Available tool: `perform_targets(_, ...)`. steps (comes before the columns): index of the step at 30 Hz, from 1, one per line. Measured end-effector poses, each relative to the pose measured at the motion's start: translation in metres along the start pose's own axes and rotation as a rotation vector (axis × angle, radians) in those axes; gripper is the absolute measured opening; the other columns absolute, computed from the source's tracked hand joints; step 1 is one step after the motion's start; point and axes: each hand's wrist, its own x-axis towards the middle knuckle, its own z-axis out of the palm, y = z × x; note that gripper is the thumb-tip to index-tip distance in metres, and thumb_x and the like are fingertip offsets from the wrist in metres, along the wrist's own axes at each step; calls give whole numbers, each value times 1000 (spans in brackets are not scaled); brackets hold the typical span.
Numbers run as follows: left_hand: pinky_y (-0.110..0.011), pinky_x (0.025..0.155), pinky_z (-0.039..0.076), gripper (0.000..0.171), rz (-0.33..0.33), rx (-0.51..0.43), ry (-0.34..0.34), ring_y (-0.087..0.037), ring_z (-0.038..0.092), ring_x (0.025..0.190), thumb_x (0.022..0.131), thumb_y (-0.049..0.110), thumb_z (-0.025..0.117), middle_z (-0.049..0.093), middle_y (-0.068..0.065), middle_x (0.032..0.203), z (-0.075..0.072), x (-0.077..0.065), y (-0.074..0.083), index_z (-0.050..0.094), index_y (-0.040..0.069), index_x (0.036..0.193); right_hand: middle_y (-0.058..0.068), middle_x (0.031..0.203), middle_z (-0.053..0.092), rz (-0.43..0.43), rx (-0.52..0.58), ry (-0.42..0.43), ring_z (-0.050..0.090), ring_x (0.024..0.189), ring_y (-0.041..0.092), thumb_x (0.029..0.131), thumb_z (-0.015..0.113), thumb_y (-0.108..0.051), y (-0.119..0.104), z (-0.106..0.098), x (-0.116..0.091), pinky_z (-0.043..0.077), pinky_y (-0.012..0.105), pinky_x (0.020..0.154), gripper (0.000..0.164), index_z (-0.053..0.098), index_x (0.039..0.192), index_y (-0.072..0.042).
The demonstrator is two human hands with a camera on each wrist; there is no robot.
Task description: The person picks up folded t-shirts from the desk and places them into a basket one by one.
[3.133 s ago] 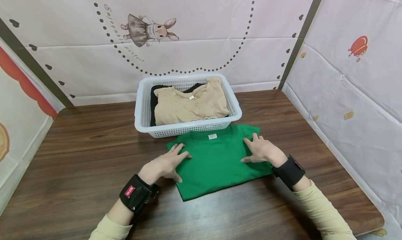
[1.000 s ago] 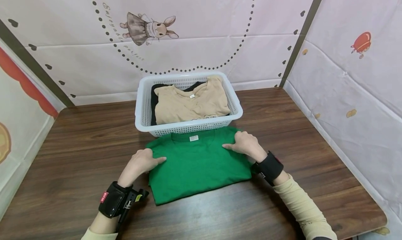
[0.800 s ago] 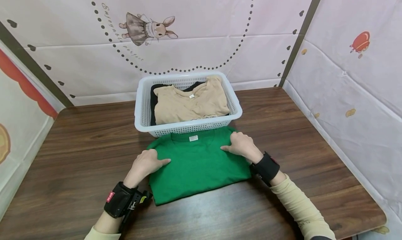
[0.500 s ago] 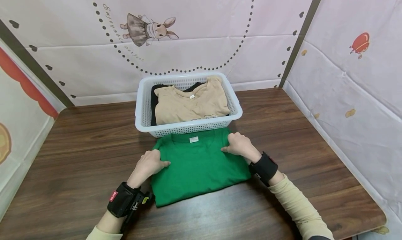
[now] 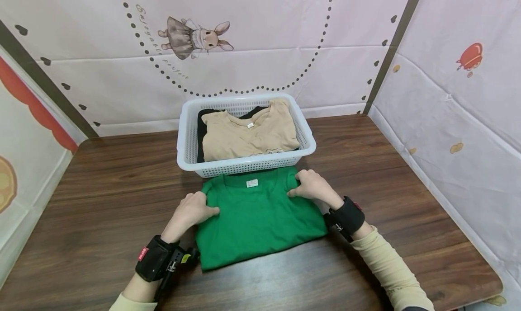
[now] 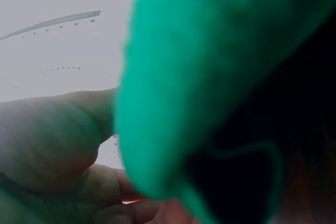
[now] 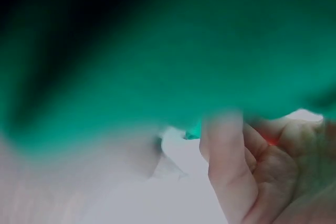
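A folded green T-shirt (image 5: pixel 260 220) with a white neck label (image 5: pixel 252 183) lies in front of the basket, its collar toward the basket. My left hand (image 5: pixel 191 211) grips the shirt's left side, thumb on top and fingers curled under. On the right side my right hand (image 5: pixel 314 186) pinches the cloth near the shoulder in the same way. Blurred green cloth (image 6: pixel 173 77) fills much of the left wrist view, beside the thumb and curled fingers. In the right wrist view the shirt (image 7: pixel 210 66) hangs over the fingers.
A white plastic basket (image 5: pixel 185 134) stands at the back of the wooden table (image 5: pixel 122 180), close behind the shirt. Inside it a folded beige shirt (image 5: pixel 248 139) lies on top of black cloth (image 5: pixel 201 137). Printed fabric walls (image 5: pixel 260 67) border the table.
Earlier both hands lay spread on the shirt. Since then the shirt has shifted left, and the hands have taken its two sides and drawn them slightly inward.
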Motion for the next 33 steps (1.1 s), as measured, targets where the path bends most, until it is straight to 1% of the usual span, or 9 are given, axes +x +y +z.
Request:
perform_targets(4,-24,48,37,43,11,5,5,-16,44,52,84,27,66,35,0,56,-6,-3,2,35,14,57,-7,51,20,-54,48,20,24,45,9,78,76,-24,0,-5,-4,23,21,47,53,28,55,-18)
perform_targets(7,-23,48,36,41,20,-2,0,-15,44,52,84,27,66,37,0,58,-10,-6,4,37,13,58,-6,52,21,-82,63,31,24,46,9,79,75,-23,-1,-9,-6,23,21,48,52,29,56,-18)
perform_targets(13,-24,48,35,36,45,-12,-7,-15,43,53,84,26,66,37,0,58,-18,-15,7,42,12,61,-6,53,26,-127,61,34,29,48,9,80,75,-24,-8,-13,-13,27,20,50,46,35,58,-17)
perform_targets(18,-23,47,33,37,65,-20,3,-13,40,51,84,27,67,34,2,56,-24,-22,11,42,13,60,-6,54,31,-157,65,44,36,51,9,81,74,-24,-15,-19,-21,32,21,53,35,46,62,-15)
perform_targets(21,-22,46,32,39,68,-18,15,-12,38,49,84,28,67,32,3,55,-28,-27,15,40,14,59,-6,55,33,-176,78,56,37,51,9,81,74,-25,-18,-23,-26,32,21,53,32,48,64,-14)
perform_targets(25,-22,45,29,42,97,-23,49,-11,34,48,83,28,68,28,4,54,-33,-37,20,36,15,59,-6,55,35,-201,98,77,38,51,9,81,74,-25,-20,-29,-33,33,21,54,29,52,67,-12)
perform_targets(30,-22,46,28,40,148,-27,92,-10,33,48,83,27,68,30,4,54,-42,-50,24,38,14,60,-4,59,49,-223,137,89,46,55,8,81,74,-25,-22,-38,-42,38,21,55,19,63,78,-10)
perform_targets(33,-22,46,27,38,172,-25,102,-10,34,49,83,28,68,32,4,55,-46,-57,25,40,13,61,-3,61,54,-234,145,106,49,57,8,81,74,-25,-23,-42,-46,40,21,56,17,65,82,-10)
